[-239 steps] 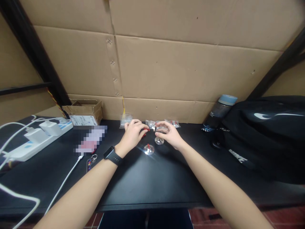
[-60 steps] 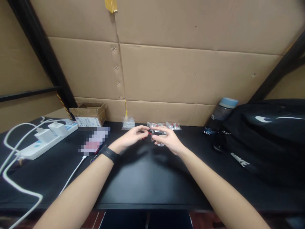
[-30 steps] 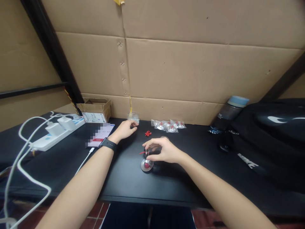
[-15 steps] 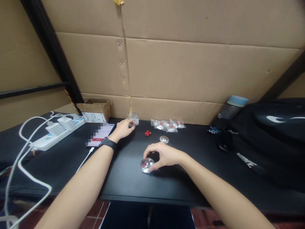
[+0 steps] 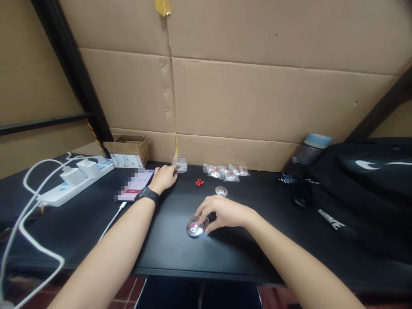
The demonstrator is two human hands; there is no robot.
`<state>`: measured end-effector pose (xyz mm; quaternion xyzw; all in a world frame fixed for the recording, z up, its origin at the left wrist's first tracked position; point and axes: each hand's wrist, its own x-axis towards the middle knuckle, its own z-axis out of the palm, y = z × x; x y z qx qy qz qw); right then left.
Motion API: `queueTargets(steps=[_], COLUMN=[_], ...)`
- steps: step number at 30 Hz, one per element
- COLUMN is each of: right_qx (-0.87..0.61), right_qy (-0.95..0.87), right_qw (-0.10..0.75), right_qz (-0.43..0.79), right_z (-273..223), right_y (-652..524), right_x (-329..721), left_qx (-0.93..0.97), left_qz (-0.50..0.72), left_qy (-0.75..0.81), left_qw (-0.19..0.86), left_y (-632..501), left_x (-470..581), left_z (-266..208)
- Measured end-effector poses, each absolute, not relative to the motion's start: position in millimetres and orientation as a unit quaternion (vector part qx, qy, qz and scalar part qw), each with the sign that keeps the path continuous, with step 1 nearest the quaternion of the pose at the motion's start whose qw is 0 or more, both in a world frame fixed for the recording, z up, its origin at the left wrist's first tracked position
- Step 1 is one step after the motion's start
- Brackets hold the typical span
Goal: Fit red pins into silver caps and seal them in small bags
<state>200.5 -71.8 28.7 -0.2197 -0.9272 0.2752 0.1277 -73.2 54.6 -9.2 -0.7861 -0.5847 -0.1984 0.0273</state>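
My right hand (image 5: 222, 213) holds a shiny round metal disc (image 5: 194, 228) with red at its centre, fingers on top and thumb at its right edge, low over the black table. Another metal disc (image 5: 221, 191), with no red on it, lies just beyond that hand. Some small red pieces (image 5: 199, 183) are heaped to its left. Farther back, my left hand (image 5: 165, 177) rests open on the table, its fingertips at the near edge of some clear plastic bags (image 5: 180, 164). Several bagged metal discs (image 5: 230, 172) with red centres lie along the cardboard wall.
To the left are a phone (image 5: 137, 184) on a white cable, a white power strip (image 5: 64, 191) with plugs, and a small cardboard box (image 5: 128, 151). A dark bottle (image 5: 301, 156) with a blue lid and a black backpack (image 5: 370, 206) stand at the right.
My left hand has drawn back slightly from the plastic bags toward me. The metal disc in my right hand has shifted a little left and nearer, and lies flatter.
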Motion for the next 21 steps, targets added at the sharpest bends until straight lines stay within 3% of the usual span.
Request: queueTargets(steps=[11, 21], right_qx=[-0.267, -0.253], right_qy=[-0.927, -0.914], right_qw=[0.152, 0.198], right_qz=[0.215, 0.247], right_z=[29, 30], right_y=[-82, -81], right_x=[190, 191], left_qx=[-0.763, -0.735], left_qz=[-0.26, -0.354], left_qy=[-0.59, -0.571], left_qw=[0.056, 0.097], left_y=[49, 34], left_x=[-66, -56], left_z=[-2, 26])
